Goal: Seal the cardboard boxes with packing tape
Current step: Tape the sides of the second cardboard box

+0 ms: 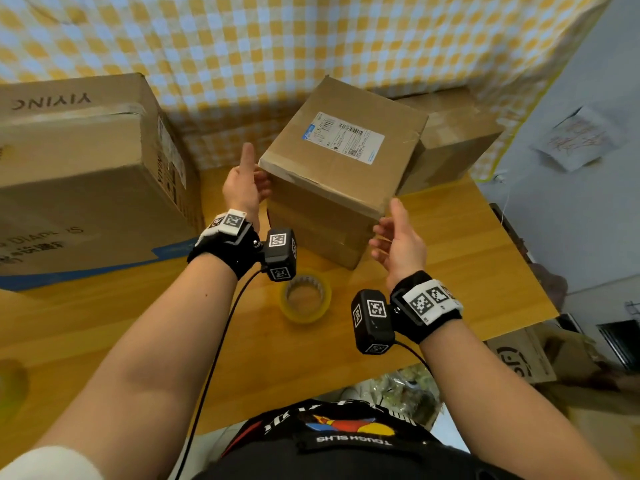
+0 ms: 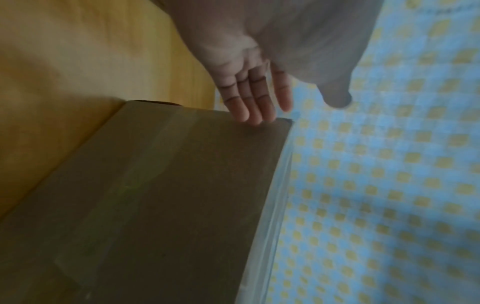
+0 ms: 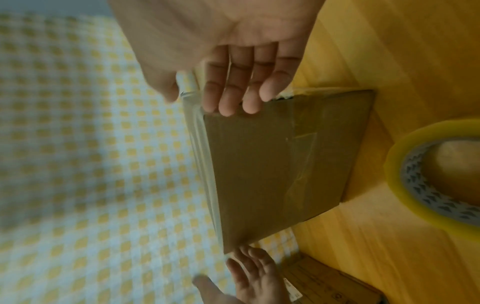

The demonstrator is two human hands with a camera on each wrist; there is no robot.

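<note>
Cardboard box (image 1: 341,168) with a shipping label (image 1: 344,138) stands on the wooden table (image 1: 460,244), the tape roll (image 1: 305,296) just in front of it. Left hand (image 1: 244,187) and right hand (image 1: 398,239), fingers straight and spread, touch its opposite near corners.

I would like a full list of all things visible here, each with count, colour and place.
labelled box: 1, brown, table centre, between both hands
large box: 1, brown, left on table
rear box: 1, brown, behind the labelled box
tape roll: 1, yellowish, table, near side of labelled box
table: 1, light wood
checked cloth: 1, yellow and white, backdrop
wrist cameras: 2, black, one on each wrist
left hand: open, at box's left side
right hand: open, at box's right corner
</note>
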